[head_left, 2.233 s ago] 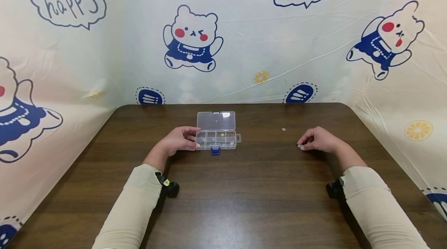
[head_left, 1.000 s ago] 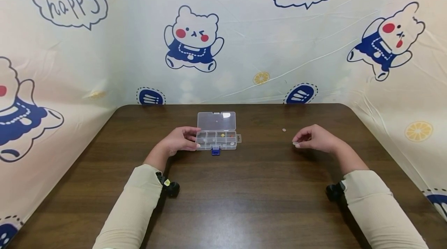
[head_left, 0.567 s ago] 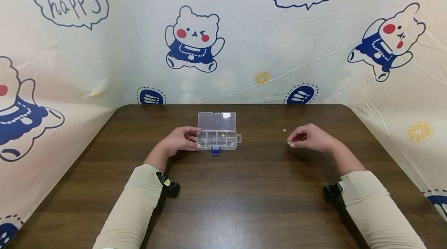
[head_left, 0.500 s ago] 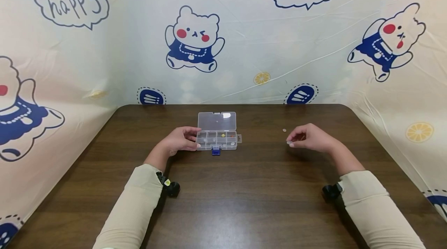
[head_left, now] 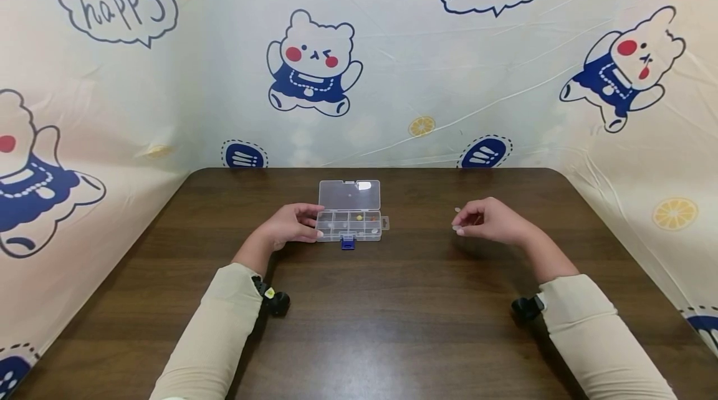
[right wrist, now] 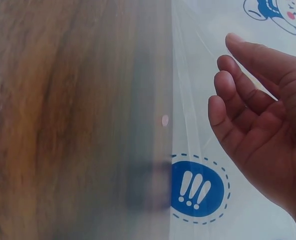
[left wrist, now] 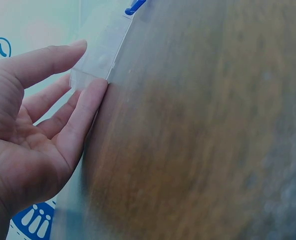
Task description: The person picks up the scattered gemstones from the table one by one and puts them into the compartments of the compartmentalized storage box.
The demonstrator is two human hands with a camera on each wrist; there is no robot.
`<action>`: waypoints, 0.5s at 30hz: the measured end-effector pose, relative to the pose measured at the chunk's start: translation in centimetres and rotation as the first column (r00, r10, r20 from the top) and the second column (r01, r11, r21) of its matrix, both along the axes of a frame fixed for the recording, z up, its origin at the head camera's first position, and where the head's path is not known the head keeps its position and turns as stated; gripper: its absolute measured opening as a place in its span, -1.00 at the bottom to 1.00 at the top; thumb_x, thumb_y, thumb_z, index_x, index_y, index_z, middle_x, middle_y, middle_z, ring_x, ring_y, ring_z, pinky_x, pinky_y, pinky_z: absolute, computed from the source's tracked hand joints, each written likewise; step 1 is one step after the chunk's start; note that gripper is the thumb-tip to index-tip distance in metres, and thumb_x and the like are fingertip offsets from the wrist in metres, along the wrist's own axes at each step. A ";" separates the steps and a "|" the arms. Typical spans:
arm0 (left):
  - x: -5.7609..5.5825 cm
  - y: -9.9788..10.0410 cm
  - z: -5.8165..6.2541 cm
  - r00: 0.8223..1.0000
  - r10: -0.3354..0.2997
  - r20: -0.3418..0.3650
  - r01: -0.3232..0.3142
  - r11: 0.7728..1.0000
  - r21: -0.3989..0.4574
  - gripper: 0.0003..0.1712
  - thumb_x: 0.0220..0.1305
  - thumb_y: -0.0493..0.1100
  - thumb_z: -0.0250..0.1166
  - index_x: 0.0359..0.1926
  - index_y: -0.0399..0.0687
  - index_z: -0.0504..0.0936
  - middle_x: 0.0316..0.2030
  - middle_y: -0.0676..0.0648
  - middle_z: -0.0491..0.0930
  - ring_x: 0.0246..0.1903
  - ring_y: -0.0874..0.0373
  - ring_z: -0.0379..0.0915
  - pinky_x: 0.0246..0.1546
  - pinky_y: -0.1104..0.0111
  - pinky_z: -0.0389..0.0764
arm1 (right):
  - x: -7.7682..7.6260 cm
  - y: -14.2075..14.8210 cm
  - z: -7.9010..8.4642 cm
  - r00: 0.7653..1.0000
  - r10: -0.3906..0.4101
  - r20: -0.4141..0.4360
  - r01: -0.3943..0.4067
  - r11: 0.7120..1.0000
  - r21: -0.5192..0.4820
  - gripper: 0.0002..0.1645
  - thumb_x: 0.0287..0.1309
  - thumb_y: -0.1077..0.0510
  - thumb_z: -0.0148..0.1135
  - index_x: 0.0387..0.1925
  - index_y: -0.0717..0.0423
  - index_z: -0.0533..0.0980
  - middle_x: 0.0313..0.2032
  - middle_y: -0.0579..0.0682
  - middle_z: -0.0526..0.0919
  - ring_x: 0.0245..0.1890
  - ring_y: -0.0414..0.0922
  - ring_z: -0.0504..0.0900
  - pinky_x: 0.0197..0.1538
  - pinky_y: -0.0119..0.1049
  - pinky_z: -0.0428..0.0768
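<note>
A clear plastic compartment box [head_left: 349, 227] stands on the table with its lid [head_left: 349, 195] up and back and a blue latch [head_left: 348, 242] in front. Several small pieces lie in its compartments, among them a yellow one [head_left: 359, 218]. My left hand [head_left: 288, 223] grips the box's left end, thumb at the front and fingers behind; the left wrist view has that box end [left wrist: 100, 52] at the fingertips. Out to the right, my right hand [head_left: 493, 220] pinches a small pale piece [head_left: 455, 228] by thumb and fingertips. The right wrist view hides this piece.
One more small pale pinkish piece [head_left: 457, 209] lies on the brown table [head_left: 381, 313], just behind the right fingertips. A hang tab [head_left: 385, 223] sticks out from the box's right end. Printed cloth [head_left: 392, 63] surrounds the table's back and sides.
My right hand has moved left with the small pale piece, nearer to the box and in front of the piece on the table. The left hand stays on the box.
</note>
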State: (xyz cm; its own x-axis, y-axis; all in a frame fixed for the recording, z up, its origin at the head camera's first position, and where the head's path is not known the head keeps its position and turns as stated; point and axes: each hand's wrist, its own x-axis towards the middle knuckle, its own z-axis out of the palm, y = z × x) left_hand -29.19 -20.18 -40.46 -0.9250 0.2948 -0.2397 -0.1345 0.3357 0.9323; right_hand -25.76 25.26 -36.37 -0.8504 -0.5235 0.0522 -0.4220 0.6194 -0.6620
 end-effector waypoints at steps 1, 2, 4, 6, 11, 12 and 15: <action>0.0 0.0 0.0 1.000 -0.005 -0.001 0.005 1.000 -0.001 -0.18 0.02 -0.49 0.43 0.34 -0.19 0.38 0.00 -0.31 0.45 -0.17 -0.04 0.49 -0.15 0.22 0.68 | 0.0 -0.1 0.0 1.000 -0.002 0.000 0.002 1.000 -0.003 -0.87 0.11 0.18 0.42 -0.25 0.01 0.68 -0.29 -0.10 0.68 -0.31 -0.07 0.56 -0.19 -0.29 0.64; 0.0 0.0 0.0 1.000 -0.009 -0.001 0.009 1.000 -0.002 -0.18 0.02 -0.49 0.43 0.34 -0.20 0.38 0.01 -0.31 0.45 -0.17 -0.03 0.49 -0.15 0.22 0.68 | 0.0 -0.1 0.0 1.000 -0.001 -0.002 0.001 1.000 -0.004 -0.87 0.11 0.19 0.42 -0.25 0.01 0.68 -0.29 -0.10 0.68 -0.31 -0.07 0.56 -0.19 -0.29 0.64; 0.0 0.0 0.0 1.000 -0.004 0.002 0.004 1.000 -0.001 -0.18 0.01 -0.49 0.44 0.34 -0.19 0.39 0.00 -0.31 0.45 -0.17 -0.03 0.49 -0.15 0.22 0.68 | 0.1 -0.3 0.0 1.000 -0.002 -0.004 0.002 1.000 -0.011 -0.87 0.11 0.19 0.42 -0.25 0.01 0.68 -0.29 -0.09 0.68 -0.31 -0.06 0.56 -0.19 -0.28 0.65; 0.0 0.0 -0.1 1.000 -0.014 -0.004 0.014 1.000 -0.002 -0.18 0.02 -0.48 0.44 0.34 -0.21 0.37 0.00 -0.31 0.45 -0.17 -0.03 0.49 -0.15 0.22 0.68 | 0.1 -0.4 -0.1 1.000 -0.002 -0.007 0.001 1.000 -0.016 -0.86 0.11 0.20 0.42 -0.25 0.02 0.68 -0.29 -0.09 0.68 -0.31 -0.06 0.56 -0.19 -0.27 0.65; 0.0 -0.1 -0.1 1.000 -0.019 -0.007 0.019 1.000 -0.002 -0.18 0.02 -0.47 0.44 0.35 -0.22 0.37 0.01 -0.32 0.44 -0.17 -0.03 0.49 -0.14 0.22 0.68 | 0.2 -0.8 0.0 1.000 0.002 -0.015 -0.002 1.000 -0.021 -0.84 0.12 0.17 0.42 -0.22 0.05 0.68 -0.28 -0.09 0.68 -0.32 -0.06 0.55 -0.20 -0.29 0.65; 0.0 -0.1 -0.1 1.000 -0.017 -0.006 0.017 1.000 -0.001 -0.18 0.02 -0.48 0.44 0.34 -0.22 0.37 0.01 -0.32 0.44 -0.17 -0.04 0.49 -0.14 0.22 0.68 | 0.2 -0.8 0.0 1.000 0.002 -0.015 -0.003 1.000 -0.022 -0.83 0.13 0.16 0.41 -0.21 0.06 0.68 -0.28 -0.09 0.68 -0.31 -0.06 0.54 -0.20 -0.30 0.65; 0.0 -0.1 -0.1 1.000 -0.018 -0.005 0.018 1.000 0.002 -0.18 0.02 -0.49 0.43 0.35 -0.22 0.37 0.02 -0.34 0.43 -0.17 -0.03 0.49 -0.14 0.22 0.68 | 0.2 -1.2 0.2 1.000 0.006 -0.023 -0.007 1.000 -0.021 -0.81 0.13 0.14 0.41 -0.19 0.08 0.68 -0.28 -0.09 0.69 -0.31 -0.07 0.54 -0.20 -0.30 0.64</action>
